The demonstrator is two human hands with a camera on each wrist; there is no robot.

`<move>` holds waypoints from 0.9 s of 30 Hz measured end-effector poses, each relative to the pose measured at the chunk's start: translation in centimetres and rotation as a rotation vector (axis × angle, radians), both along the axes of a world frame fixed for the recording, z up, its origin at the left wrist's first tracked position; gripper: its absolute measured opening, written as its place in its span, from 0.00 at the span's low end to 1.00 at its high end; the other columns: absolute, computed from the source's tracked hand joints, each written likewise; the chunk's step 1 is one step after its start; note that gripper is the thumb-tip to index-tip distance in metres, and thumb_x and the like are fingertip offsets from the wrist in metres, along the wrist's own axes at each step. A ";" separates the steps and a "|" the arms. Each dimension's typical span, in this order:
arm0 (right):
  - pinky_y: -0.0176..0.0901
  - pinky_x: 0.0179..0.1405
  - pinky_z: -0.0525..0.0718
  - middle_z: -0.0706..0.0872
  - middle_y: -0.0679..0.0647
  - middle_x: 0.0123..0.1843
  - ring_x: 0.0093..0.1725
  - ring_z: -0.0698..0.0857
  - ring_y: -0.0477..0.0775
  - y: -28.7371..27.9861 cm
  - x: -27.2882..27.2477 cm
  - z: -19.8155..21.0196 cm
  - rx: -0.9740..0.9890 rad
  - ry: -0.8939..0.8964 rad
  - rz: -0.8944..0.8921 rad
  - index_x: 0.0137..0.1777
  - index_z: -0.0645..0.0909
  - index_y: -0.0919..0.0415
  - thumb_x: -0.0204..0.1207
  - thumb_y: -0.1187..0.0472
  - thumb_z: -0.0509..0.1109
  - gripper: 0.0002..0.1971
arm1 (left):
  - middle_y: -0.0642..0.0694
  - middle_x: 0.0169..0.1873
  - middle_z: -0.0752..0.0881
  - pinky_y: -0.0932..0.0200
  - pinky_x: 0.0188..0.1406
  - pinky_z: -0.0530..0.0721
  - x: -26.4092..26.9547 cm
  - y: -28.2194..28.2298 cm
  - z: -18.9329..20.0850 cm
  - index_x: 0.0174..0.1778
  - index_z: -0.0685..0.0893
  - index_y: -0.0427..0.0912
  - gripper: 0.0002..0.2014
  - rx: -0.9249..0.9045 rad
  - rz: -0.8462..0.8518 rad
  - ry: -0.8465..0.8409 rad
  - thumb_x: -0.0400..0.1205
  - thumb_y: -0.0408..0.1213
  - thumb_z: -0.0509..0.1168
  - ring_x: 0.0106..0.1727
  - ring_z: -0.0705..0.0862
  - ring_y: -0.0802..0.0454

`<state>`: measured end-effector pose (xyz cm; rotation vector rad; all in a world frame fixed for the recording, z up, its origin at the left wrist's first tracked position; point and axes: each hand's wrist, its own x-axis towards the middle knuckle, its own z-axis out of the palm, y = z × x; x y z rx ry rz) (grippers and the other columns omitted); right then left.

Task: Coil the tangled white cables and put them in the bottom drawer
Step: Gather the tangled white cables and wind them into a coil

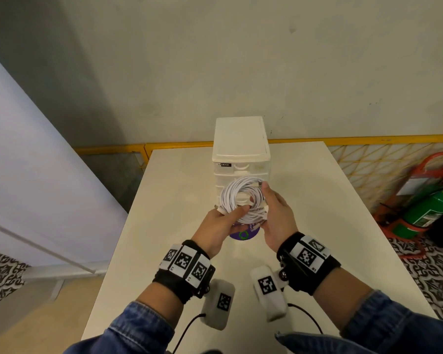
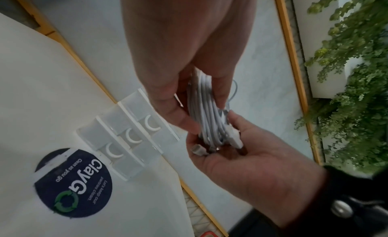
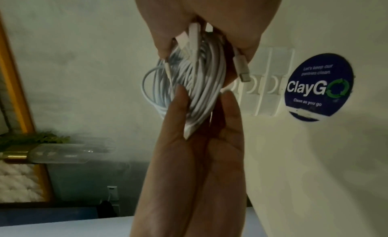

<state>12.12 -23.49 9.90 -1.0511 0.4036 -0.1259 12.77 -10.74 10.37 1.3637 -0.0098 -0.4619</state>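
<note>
A round coil of white cables (image 1: 230, 198) is held up in front of the white drawer unit (image 1: 241, 139). My left hand (image 1: 225, 221) pinches its lower left side, thumb laid over the strands. My right hand (image 1: 274, 208) grips the right side, fingers curled behind it. In the left wrist view the coil (image 2: 205, 108) sits edge-on, and plug ends lie in my right hand (image 2: 252, 166). The unit's three drawers (image 2: 130, 136) are closed. In the head view the coil hides the bottom drawer.
The unit stands at the far middle of a white table (image 1: 177, 200). A round dark "ClayGo" sticker (image 1: 243, 235) lies on the table under my hands. A yellow rail (image 1: 368, 139) runs behind, and a green fire extinguisher (image 1: 430, 208) is on the floor at right.
</note>
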 end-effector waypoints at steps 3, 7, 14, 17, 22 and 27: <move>0.60 0.58 0.85 0.90 0.62 0.53 0.53 0.88 0.62 0.2 0.4 -0.8 -0.152 0.006 -0.020 0.53 0.85 0.59 0.74 0.48 0.70 0.15 | 0.36 0.54 0.89 0.60 0.49 0.86 0.4 0.8 -0.3 0.60 0.84 0.33 0.14 0.043 -0.037 0.003 0.80 0.35 0.67 0.49 0.88 0.50; 0.64 0.60 0.83 0.91 0.55 0.49 0.51 0.88 0.58 0.6 0.7 -1.4 -0.372 -0.015 0.055 0.48 0.88 0.53 0.72 0.46 0.71 0.13 | 0.48 0.42 0.88 0.57 0.42 0.89 1.3 2.0 0.1 0.61 0.79 0.41 0.18 0.090 0.034 -0.009 0.77 0.44 0.70 0.41 0.89 0.54; 0.60 0.60 0.84 0.92 0.55 0.48 0.51 0.89 0.56 2.3 0.9 -1.9 -0.364 -0.007 0.071 0.50 0.87 0.56 0.69 0.43 0.73 0.18 | 0.50 0.29 0.81 0.75 0.18 0.74 1.9 2.4 -0.3 0.47 0.81 0.38 0.18 0.207 0.091 -0.095 0.83 0.51 0.58 0.18 0.80 0.70; 0.61 0.60 0.84 0.91 0.59 0.49 0.52 0.89 0.60 2.3 1.0 -2.1 -0.288 0.008 0.073 0.50 0.87 0.58 0.63 0.40 0.74 0.24 | 0.48 0.34 0.82 0.74 0.18 0.76 2.2 2.9 -0.8 0.55 0.80 0.35 0.20 0.201 0.057 -0.105 0.83 0.50 0.57 0.21 0.81 0.71; 0.56 0.57 0.85 0.91 0.61 0.49 0.51 0.89 0.62 2.1 1.0 -2.2 -0.189 0.050 0.053 0.51 0.87 0.62 0.64 0.46 0.75 0.22 | 0.47 0.48 0.91 0.55 0.48 0.88 3.0 2.8 -1.0 0.57 0.85 0.50 0.34 0.227 -0.089 -0.062 0.72 0.71 0.49 0.47 0.91 0.55; 0.51 0.51 0.88 0.91 0.61 0.48 0.49 0.90 0.61 0.8 1.2 -2.0 -0.193 0.065 0.017 0.50 0.87 0.62 0.69 0.52 0.76 0.15 | 0.42 0.47 0.91 0.46 0.52 0.88 3.1 0.8 -1.1 0.48 0.86 0.50 0.19 0.218 0.037 -0.069 0.82 0.58 0.56 0.47 0.90 0.48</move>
